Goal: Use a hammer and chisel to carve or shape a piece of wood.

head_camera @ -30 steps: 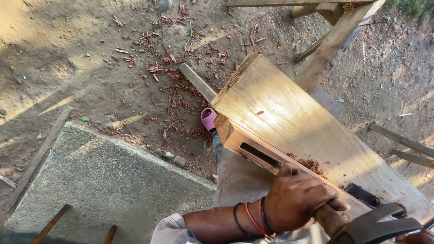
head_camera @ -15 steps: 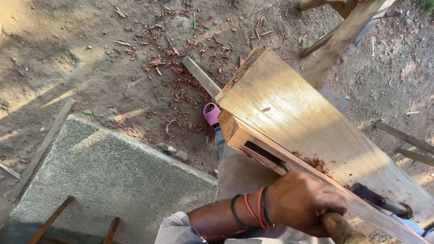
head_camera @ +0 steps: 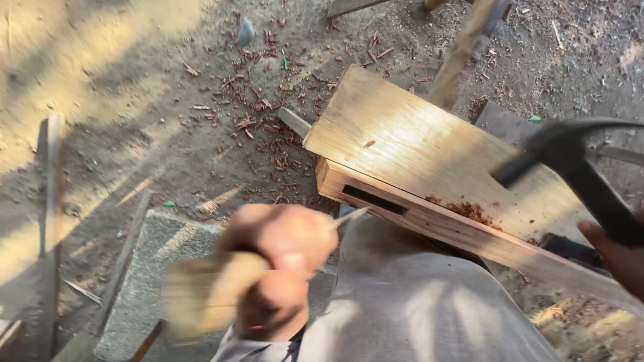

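Chiselling: my left hand (head_camera: 278, 268) grips the chisel (head_camera: 221, 291), blurred, near the mortise (head_camera: 374, 199) in the plank (head_camera: 429, 154) edge.
Right hand (head_camera: 620, 258): closed round the hammer (head_camera: 577, 167).
Next: seat tip in mortise.

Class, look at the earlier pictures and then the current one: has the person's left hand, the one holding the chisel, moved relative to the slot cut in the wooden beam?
Yes. The left hand, gripping the chisel, has moved from right of the slot to left and below it.

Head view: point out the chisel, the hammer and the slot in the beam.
chisel (head_camera: 208, 295), head view, on its blurred wooden handle in the left hand.
hammer (head_camera: 570, 151), head view, on its dark head.
slot (head_camera: 373, 199), head view, on the dark opening in the beam's side face.
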